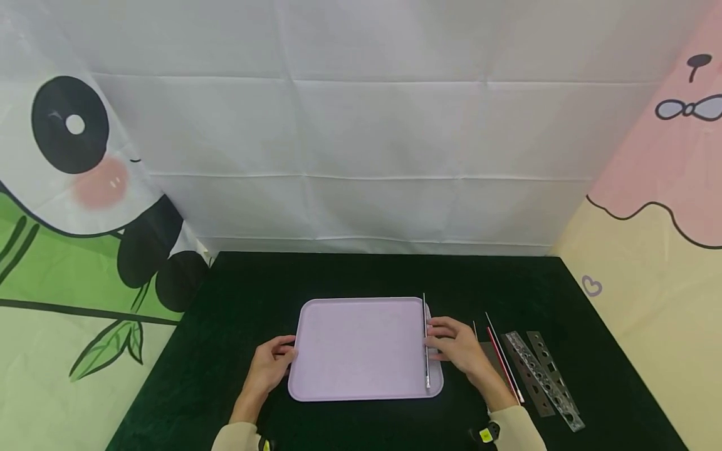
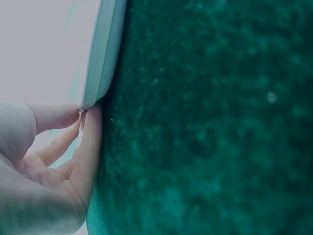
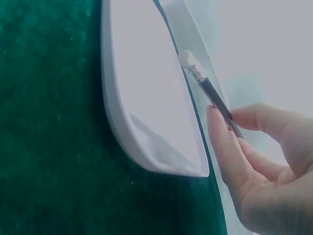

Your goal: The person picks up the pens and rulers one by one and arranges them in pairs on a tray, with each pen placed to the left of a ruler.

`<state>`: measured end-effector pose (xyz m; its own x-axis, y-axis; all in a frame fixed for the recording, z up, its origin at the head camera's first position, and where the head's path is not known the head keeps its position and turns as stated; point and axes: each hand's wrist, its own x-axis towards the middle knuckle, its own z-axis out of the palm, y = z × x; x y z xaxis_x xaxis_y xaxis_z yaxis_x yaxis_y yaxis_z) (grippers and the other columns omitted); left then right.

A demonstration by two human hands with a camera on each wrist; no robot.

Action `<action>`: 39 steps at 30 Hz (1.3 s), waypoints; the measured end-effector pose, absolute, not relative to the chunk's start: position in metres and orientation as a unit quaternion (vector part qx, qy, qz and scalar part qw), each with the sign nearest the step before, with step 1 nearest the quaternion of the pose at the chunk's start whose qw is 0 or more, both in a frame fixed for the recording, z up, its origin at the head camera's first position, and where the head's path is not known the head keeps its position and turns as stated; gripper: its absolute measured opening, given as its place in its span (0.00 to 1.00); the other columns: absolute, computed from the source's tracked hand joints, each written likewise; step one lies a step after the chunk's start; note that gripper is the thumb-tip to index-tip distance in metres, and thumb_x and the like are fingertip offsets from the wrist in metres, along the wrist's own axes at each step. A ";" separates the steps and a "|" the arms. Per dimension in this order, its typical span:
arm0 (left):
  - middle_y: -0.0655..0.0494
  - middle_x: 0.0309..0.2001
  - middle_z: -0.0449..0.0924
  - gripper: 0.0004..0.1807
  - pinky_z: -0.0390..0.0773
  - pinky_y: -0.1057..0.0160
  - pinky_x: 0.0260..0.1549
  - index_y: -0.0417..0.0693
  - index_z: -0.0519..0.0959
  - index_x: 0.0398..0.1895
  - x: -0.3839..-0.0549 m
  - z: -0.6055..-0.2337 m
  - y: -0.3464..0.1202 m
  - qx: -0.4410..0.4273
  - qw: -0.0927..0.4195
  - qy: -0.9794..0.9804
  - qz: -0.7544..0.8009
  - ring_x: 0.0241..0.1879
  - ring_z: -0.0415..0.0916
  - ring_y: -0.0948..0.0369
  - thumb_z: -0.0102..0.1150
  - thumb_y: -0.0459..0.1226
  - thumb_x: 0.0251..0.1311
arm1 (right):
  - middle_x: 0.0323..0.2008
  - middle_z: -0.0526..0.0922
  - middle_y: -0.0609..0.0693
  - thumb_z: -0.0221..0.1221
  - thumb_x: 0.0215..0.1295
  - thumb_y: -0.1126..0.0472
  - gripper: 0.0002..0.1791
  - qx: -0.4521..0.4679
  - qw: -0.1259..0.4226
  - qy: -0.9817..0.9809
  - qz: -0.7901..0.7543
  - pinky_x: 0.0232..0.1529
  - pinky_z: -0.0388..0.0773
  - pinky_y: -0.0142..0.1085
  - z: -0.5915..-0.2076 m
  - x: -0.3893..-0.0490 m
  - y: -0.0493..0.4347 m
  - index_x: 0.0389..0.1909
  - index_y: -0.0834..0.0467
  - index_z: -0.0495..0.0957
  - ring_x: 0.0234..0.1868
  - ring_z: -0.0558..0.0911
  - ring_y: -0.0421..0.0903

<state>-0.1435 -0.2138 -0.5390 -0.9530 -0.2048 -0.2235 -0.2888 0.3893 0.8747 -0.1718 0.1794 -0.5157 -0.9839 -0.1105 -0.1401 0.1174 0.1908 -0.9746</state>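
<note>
Lilac tray (image 1: 361, 351) sits flat on the dark green tabletop (image 1: 338, 275), near the middle of its front half. Left hand (image 1: 271, 364) has thumb and fingers pinched on the tray's left rim. Right hand (image 1: 459, 344) pinches a thin stick (image 1: 427, 369), dark shaft, pale end, lined up along the tray's right side; can't tell if it touches the tray. Right of that hand: red stick (image 1: 499, 358), white stick (image 1: 502, 351), holed flat strips (image 1: 544, 379), all slanted.
</note>
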 end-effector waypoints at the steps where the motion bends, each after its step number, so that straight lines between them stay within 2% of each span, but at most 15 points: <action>1: 0.40 0.48 0.81 0.19 0.85 0.50 0.43 0.36 0.76 0.63 -0.144 -0.539 -0.214 -0.149 0.040 0.833 0.532 0.39 0.80 0.54 0.58 0.30 0.72 | 0.51 0.84 0.63 0.66 0.66 0.68 0.23 0.001 0.090 0.765 -0.637 0.40 0.86 0.45 -0.516 -0.172 0.178 0.61 0.65 0.76 0.43 0.87 0.53; 12: 0.40 0.48 0.80 0.19 0.85 0.51 0.41 0.36 0.76 0.63 -0.144 -0.539 -0.214 -0.151 0.042 0.835 0.527 0.38 0.79 0.54 0.57 0.30 0.72 | 0.53 0.83 0.65 0.67 0.67 0.65 0.25 -0.016 0.096 0.762 -0.640 0.41 0.85 0.46 -0.518 -0.175 0.164 0.63 0.65 0.75 0.44 0.86 0.52; 29: 0.39 0.49 0.80 0.19 0.85 0.50 0.41 0.35 0.76 0.63 -0.143 -0.539 -0.216 -0.152 0.043 0.832 0.532 0.39 0.79 0.54 0.57 0.30 0.72 | 0.50 0.84 0.65 0.67 0.65 0.69 0.24 -0.021 0.093 0.748 -0.657 0.39 0.85 0.47 -0.517 -0.178 0.136 0.61 0.67 0.76 0.42 0.88 0.55; 39: 0.40 0.49 0.79 0.19 0.85 0.51 0.42 0.36 0.76 0.64 -0.144 -0.540 -0.216 -0.154 0.045 0.830 0.534 0.40 0.78 0.53 0.57 0.31 0.72 | 0.53 0.83 0.67 0.67 0.65 0.67 0.25 -0.026 0.103 0.748 -0.655 0.40 0.85 0.49 -0.518 -0.178 0.125 0.62 0.67 0.75 0.45 0.88 0.56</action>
